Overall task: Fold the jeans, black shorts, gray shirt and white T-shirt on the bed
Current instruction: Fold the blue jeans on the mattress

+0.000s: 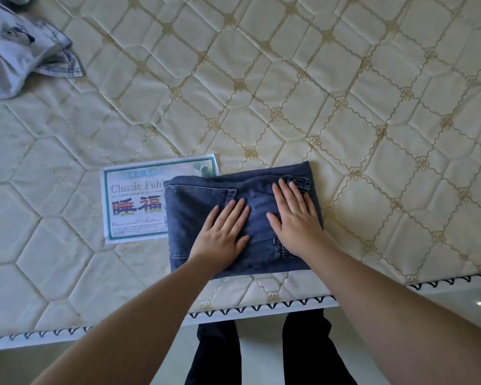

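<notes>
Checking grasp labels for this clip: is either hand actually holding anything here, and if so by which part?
Nothing is held. The left hand and right hand both lie flat, fingers straight, pressing on top of the folded jeans on the mattress.

A bedroom: bare quilted mattress [261,79] with pillow [14,51]

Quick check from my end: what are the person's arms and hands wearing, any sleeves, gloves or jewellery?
Nothing visible: the left hand and right hand are bare, without gloves, rings or watch. Both forearms show no sleeves as far as the frame reaches.
</notes>
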A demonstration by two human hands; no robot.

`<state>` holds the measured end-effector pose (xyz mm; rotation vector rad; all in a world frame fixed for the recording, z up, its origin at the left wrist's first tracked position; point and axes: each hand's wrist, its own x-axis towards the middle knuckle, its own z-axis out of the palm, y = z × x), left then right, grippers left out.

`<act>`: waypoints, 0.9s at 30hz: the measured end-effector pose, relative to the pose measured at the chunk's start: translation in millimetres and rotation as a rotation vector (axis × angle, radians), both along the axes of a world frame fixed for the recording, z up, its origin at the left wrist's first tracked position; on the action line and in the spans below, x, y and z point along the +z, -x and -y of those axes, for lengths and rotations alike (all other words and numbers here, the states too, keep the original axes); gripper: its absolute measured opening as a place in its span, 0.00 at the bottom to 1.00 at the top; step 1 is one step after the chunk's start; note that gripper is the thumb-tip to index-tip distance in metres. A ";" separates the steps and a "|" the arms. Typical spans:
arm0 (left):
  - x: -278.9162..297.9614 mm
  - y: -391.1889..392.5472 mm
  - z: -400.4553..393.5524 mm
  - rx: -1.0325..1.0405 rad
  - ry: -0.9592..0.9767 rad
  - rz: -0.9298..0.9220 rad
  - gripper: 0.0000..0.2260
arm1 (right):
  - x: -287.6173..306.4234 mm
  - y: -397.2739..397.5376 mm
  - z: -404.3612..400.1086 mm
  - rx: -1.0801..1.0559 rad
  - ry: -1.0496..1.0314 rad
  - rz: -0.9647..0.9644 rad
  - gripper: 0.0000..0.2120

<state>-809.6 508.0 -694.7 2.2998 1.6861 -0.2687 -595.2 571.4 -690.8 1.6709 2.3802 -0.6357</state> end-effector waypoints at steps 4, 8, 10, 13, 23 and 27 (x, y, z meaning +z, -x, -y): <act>1.1 -4.2 -6.6 0.020 0.080 -0.039 0.29 | 5.6 2.3 -11.8 0.010 0.164 0.041 0.32; 21.4 -2.1 -1.2 0.067 0.005 0.022 0.27 | 28.2 17.3 -1.2 -0.054 0.014 0.059 0.31; 27.0 2.2 13.5 0.155 -0.073 0.071 0.26 | 33.8 27.8 13.7 -0.103 -0.156 0.014 0.29; 26.4 12.4 39.4 0.255 -0.133 0.089 0.26 | 28.0 30.6 43.1 -0.098 -0.225 -0.034 0.29; 7.1 15.0 48.6 0.213 0.074 -0.070 0.28 | 18.4 11.4 51.1 -0.031 0.000 -0.013 0.28; 23.1 27.0 38.4 0.173 0.068 0.064 0.26 | 34.5 2.4 37.7 -0.118 -0.101 -0.127 0.32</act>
